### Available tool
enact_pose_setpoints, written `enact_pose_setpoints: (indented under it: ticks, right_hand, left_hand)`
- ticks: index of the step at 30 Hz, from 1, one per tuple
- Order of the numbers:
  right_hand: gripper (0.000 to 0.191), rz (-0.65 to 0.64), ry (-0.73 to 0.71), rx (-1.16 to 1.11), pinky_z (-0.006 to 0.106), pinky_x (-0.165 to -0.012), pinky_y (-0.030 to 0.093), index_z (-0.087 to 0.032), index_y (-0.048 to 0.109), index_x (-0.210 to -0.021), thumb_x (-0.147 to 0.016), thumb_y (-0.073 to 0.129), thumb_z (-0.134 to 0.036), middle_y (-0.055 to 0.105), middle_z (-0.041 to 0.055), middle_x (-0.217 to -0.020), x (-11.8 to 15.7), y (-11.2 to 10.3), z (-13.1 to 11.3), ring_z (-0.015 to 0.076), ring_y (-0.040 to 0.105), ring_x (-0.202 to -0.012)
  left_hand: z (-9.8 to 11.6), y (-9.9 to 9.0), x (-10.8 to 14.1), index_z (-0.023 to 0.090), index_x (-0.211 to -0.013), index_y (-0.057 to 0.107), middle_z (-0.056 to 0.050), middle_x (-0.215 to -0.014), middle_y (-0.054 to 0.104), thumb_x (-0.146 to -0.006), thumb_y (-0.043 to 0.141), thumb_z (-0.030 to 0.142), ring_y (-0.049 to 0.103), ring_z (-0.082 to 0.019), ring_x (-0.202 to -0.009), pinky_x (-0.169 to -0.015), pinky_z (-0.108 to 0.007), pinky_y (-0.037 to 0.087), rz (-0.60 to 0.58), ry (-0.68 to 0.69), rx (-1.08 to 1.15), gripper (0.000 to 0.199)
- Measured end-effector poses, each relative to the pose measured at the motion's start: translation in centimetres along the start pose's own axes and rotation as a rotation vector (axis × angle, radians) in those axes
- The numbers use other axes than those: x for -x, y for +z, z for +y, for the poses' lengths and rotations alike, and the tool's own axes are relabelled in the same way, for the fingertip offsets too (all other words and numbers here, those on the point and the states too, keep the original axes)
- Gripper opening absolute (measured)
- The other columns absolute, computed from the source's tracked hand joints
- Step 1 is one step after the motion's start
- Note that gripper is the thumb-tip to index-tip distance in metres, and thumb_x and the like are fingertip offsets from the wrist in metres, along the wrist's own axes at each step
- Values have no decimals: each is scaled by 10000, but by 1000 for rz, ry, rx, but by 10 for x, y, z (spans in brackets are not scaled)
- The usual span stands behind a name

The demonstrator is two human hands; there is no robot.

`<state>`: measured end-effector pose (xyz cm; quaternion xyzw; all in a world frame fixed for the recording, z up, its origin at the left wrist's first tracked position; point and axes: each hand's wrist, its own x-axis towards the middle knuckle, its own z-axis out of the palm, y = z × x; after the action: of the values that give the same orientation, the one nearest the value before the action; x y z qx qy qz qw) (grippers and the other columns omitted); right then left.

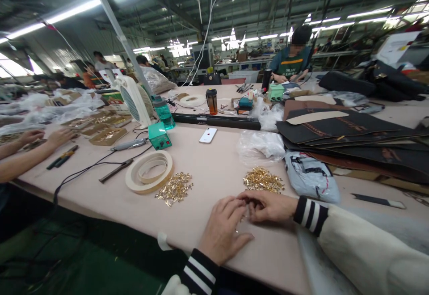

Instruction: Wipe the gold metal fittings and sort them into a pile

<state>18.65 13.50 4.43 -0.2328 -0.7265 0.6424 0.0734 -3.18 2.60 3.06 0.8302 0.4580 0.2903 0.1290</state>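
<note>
At the front of the pink-covered table, my two hands meet at the fingertips. My left hand rests low over the cloth, its fingers bent forward and its thumb spread well away from them. From the right comes my right hand, with fingers curled and pinched; whatever they hold is hidden. A few tiny shiny bits show between the hands, too small to name. Just beyond my right hand lies a heap of small gold-coloured metal parts. Another pile of small metal pieces sits to the left.
Left of the piles are a tape roll, a green control box and a fan. A phone lies mid-table. Dark panels and a plastic-wrapped bundle are at right. Another person's hands work at far left.
</note>
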Motion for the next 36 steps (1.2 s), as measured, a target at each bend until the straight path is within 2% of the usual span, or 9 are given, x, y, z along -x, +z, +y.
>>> enact_pose_setpoints:
  ticks: [5,9,14,16,19,24,27,31,36]
  right_hand:
    - [694,95,41,124,282,-720,535,-221,475,-1457,-818,742,-279,602,102,-1288,12,-12,-8,130,639,-811]
    - [586,153,1,283,297,-757,557,-200,532,-1412,-855,703,-269,654,90,-1231,29,-22,-13,148,650,-840]
    - [444,262,-14,375,270,-708,538,-200,616,-1318,-879,663,-235,688,45,-1048,38,-27,-22,146,625,-794]
    - [413,308,-31,416,279,-703,529,-199,631,-1286,-882,684,-267,675,34,-989,36,-29,-26,151,613,-771]
    - [546,332,-75,593,347,-850,534,-197,617,-1314,-829,788,-382,656,63,-1077,28,-34,-31,203,627,-914]
    - [979,196,-92,1014,512,-1106,401,-176,512,-1453,-619,927,-476,517,173,-1421,2,-46,-29,366,496,-1294]
    - [740,126,-12,1207,499,-1017,436,-178,675,-1224,-592,936,-464,608,156,-1283,-16,-53,-31,377,542,-1204]
    - [235,71,44,1223,318,-748,452,-197,748,-900,-734,853,-325,672,73,-993,-30,-52,-37,232,629,-881]
    - [105,21,-8,1171,280,-672,419,-206,747,-874,-826,789,-289,677,41,-947,-37,-36,-35,174,623,-777]
  left_hand:
    - [-23,5,-19,238,-947,636,-49,-1114,674,-920,683,196,569,-256,-1248,-1091,-477,499,29,33,-63,69]
    - [-79,-23,-16,230,-951,648,-66,-1072,681,-975,567,193,574,-283,-1246,-1074,-523,500,100,-4,-267,92]
    - [-137,-58,1,243,-1036,690,-112,-1240,659,-971,587,280,510,-360,-1305,-1090,-626,456,407,-139,-473,128]
    - [-136,-58,8,257,-1138,681,-116,-1356,613,-967,601,282,475,-370,-1351,-1123,-634,422,448,-143,-495,190]
    - [-109,-42,17,273,-1205,648,-103,-1411,579,-979,583,243,504,-342,-1341,-1138,-583,423,381,-111,-432,237]
    - [-65,-16,28,267,-1147,621,-69,-1116,665,-1022,487,223,657,-242,-1050,-928,-398,562,132,-130,-215,188]
    - [-60,-15,31,263,-1098,614,-49,-1027,665,-1021,484,232,671,-230,-960,-864,-372,563,143,-195,-148,155]
    - [-62,-20,31,266,-1075,610,-35,-1004,657,-1013,487,222,672,-219,-917,-829,-356,550,166,-241,-103,145]
    - [-60,-20,31,262,-1064,605,-38,-1011,647,-1015,477,217,657,-221,-917,-835,-368,530,146,-284,-106,145]
